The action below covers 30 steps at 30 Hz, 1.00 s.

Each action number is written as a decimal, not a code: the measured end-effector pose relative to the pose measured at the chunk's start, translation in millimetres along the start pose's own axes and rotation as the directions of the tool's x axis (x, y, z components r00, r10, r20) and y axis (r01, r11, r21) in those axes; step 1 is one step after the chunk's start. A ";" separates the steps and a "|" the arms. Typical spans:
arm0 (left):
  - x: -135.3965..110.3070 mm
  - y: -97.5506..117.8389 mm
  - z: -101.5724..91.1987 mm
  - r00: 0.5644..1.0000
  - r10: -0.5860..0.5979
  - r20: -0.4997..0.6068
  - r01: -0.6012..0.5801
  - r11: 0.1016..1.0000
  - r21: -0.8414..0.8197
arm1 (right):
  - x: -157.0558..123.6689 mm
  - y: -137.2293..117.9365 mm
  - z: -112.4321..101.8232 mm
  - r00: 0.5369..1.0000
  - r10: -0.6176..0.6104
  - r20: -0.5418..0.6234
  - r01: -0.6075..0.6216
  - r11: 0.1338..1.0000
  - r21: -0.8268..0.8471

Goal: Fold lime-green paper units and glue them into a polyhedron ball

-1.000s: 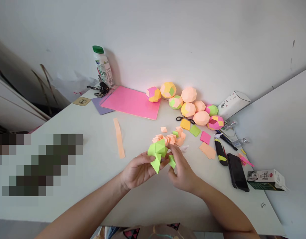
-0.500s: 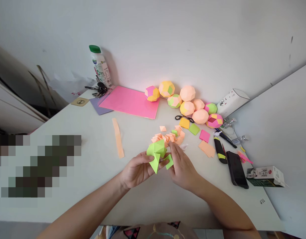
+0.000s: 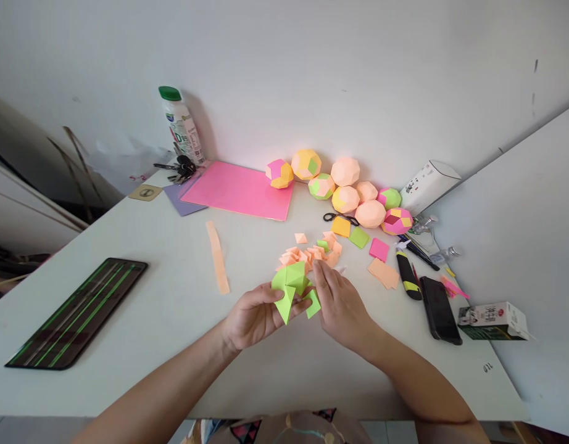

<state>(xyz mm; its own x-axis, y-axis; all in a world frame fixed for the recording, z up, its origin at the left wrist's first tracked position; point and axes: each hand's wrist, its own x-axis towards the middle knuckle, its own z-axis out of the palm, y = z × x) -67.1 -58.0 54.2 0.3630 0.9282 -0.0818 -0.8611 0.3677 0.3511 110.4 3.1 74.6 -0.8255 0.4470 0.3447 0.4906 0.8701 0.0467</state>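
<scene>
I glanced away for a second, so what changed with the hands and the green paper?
The right hand has nudged its small green folded piece leftward, closer to the green paper model in the left hand. Nothing was picked up or let go. The peach paper pile and paper balls by the wall stayed put.

On your far left, a dark flat panel with green stripes (image 3: 78, 311) lies on the white table (image 3: 150, 246). Ahead of you, a green-capped white plastic bottle (image 3: 178, 126) stands beside a bunch of black keys (image 3: 180, 169) and a pink paper sheet (image 3: 238, 190). Faceted paper balls (image 3: 344, 171) line the wall. To your right, a black phone (image 3: 439, 308) lies near a small drink carton (image 3: 492, 320).
</scene>
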 end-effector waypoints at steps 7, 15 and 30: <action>-1.9 -0.8 3.5 0.997 -0.046 0.068 0.047 0.999 -0.012 | -3.4 2.0 3.9 0.998 0.060 0.019 -0.058 0.991 -0.118; -3.7 4.2 3.0 0.994 0.035 0.106 -0.039 0.999 0.035 | -3.3 -3.6 -20.3 0.972 0.228 0.056 -0.215 0.766 0.606; -10.8 1.5 5.2 0.974 0.168 0.149 -0.209 0.922 0.325 | -1.3 -8.4 -26.3 0.961 0.259 0.096 -0.186 0.350 0.918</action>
<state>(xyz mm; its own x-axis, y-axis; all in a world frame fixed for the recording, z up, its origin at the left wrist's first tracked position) -70.5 -67.8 60.4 0.2616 0.9579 0.1182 -0.7544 0.1266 0.6441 114.7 -10.3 98.4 -0.6928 0.6752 0.2532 0.0692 0.4117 -0.9087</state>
